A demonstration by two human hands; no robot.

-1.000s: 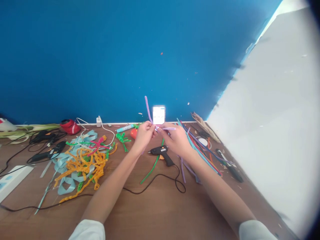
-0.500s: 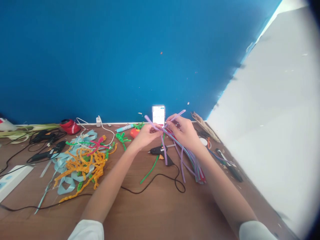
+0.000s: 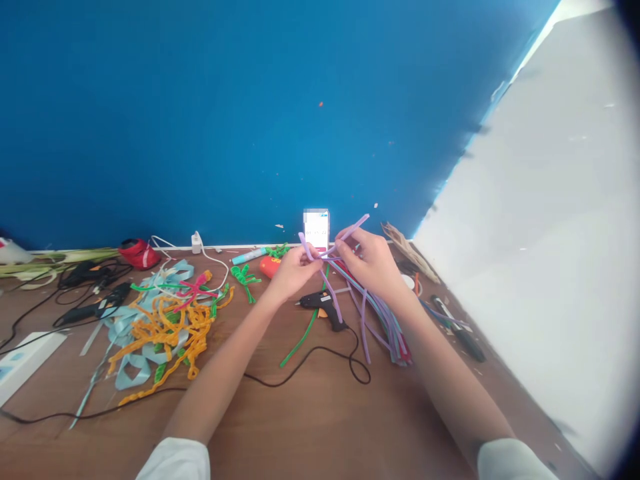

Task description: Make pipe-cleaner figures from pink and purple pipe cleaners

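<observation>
Lilac fuzzy stems (image 3: pixel 331 289), slim, crossed; left fingers (image 3: pixel 311 268), right fingers (image 3: pixel 347 253) pinching.

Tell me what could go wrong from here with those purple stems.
One lower end of the purple stems crosses the glue gun in view and might catch on it. The cord passes beneath the left forearm, so the arm could drag it. The left hand and right hand grip only by fingertips, so the stems might slip.
</observation>
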